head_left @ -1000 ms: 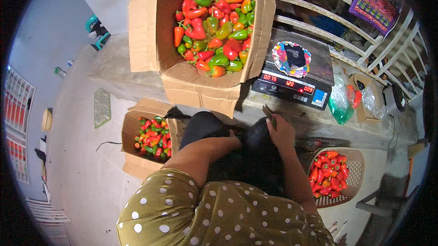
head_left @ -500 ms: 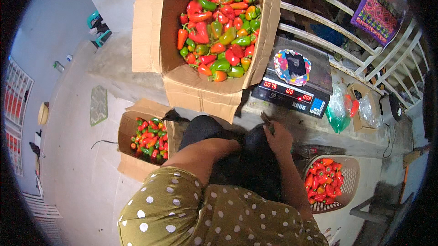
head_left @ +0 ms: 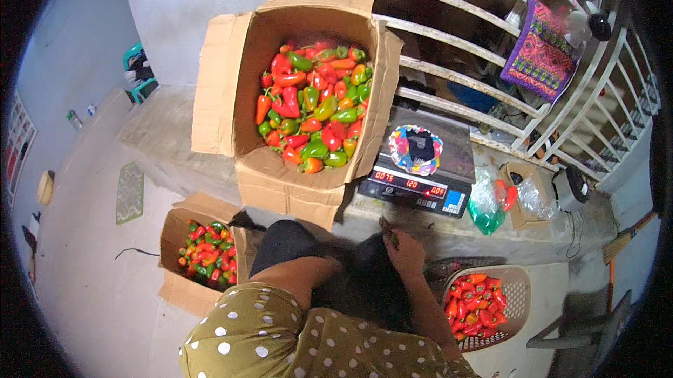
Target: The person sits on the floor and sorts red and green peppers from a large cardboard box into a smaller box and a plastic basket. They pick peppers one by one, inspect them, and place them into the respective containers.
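Note:
My right hand (head_left: 405,255) rests at my right knee, fingers closed round a small thin brownish tool (head_left: 387,226); its exact kind is too small to tell. My left forearm (head_left: 291,276) crosses into my dark lap, where the left hand's fingers are hidden in shadow. In front of me stands a large open cardboard box (head_left: 284,196) holding red, green and orange peppers (head_left: 324,108). A beige plastic basket (head_left: 519,301) of red peppers (head_left: 477,304) sits on the right. A smaller cardboard box (head_left: 172,234) of mixed peppers (head_left: 208,252) stands at the left.
Right of the large box, a digital scale (head_left: 413,192) with lit red digits bears a round multicoloured item (head_left: 401,150). Clear-and-green plastic bags (head_left: 486,213) lie beside it. White metal bars (head_left: 463,59) rise behind; a dark stool-like frame (head_left: 568,336) stands beyond the basket.
The whole view has tilted, so the boxes, scale and basket appear lower and further left, with more of the bars showing. My right hand keeps its hold on the small tool.

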A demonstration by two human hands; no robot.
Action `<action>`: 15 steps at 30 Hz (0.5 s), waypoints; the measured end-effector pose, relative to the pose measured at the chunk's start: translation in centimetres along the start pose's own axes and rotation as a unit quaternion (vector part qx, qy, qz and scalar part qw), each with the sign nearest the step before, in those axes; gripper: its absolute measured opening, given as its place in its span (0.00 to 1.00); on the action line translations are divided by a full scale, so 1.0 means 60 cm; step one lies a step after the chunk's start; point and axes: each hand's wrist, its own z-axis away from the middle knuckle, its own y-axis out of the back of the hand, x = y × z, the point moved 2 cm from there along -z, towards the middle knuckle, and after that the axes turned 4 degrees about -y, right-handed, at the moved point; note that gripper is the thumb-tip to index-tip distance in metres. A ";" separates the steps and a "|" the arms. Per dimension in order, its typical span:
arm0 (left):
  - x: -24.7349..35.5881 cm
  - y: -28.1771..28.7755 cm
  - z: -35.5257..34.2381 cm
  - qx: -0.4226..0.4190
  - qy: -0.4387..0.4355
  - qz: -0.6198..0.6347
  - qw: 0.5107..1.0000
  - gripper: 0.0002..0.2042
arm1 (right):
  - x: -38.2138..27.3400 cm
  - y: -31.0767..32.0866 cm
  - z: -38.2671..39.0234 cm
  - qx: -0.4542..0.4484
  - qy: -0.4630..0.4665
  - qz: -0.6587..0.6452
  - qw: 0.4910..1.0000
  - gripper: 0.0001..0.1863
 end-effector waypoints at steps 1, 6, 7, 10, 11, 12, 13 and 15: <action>-0.006 0.007 -0.005 0.001 -0.004 -0.006 1.000 0.11 | 0.001 0.005 -0.005 0.011 -0.002 -0.004 1.000 0.19; -0.008 0.004 -0.005 -0.007 -0.007 -0.003 1.000 0.11 | 0.000 -0.012 -0.002 0.022 0.010 -0.021 0.999 0.18; -0.002 0.001 -0.003 -0.005 -0.009 -0.006 1.000 0.11 | -0.002 -0.012 -0.003 0.025 0.011 -0.024 0.999 0.19; 0.002 -0.002 -0.001 -0.007 -0.013 -0.009 1.000 0.11 | -0.002 -0.011 -0.002 0.025 0.011 -0.030 0.999 0.20; 0.002 -0.001 -0.003 -0.008 -0.015 -0.010 1.000 0.11 | 0.003 -0.013 -0.003 0.019 0.008 -0.034 0.999 0.20; 0.007 0.001 -0.001 -0.008 -0.018 -0.012 1.000 0.11 | 0.007 -0.014 0.000 0.012 0.005 -0.038 0.999 0.20; 0.008 0.003 0.000 -0.006 -0.021 -0.015 1.000 0.11 | 0.008 -0.012 0.001 0.016 0.005 -0.038 0.999 0.21; 0.010 0.010 0.019 -0.003 -0.034 -0.030 0.999 0.11 | 0.009 -0.008 0.002 0.021 0.000 -0.037 0.999 0.21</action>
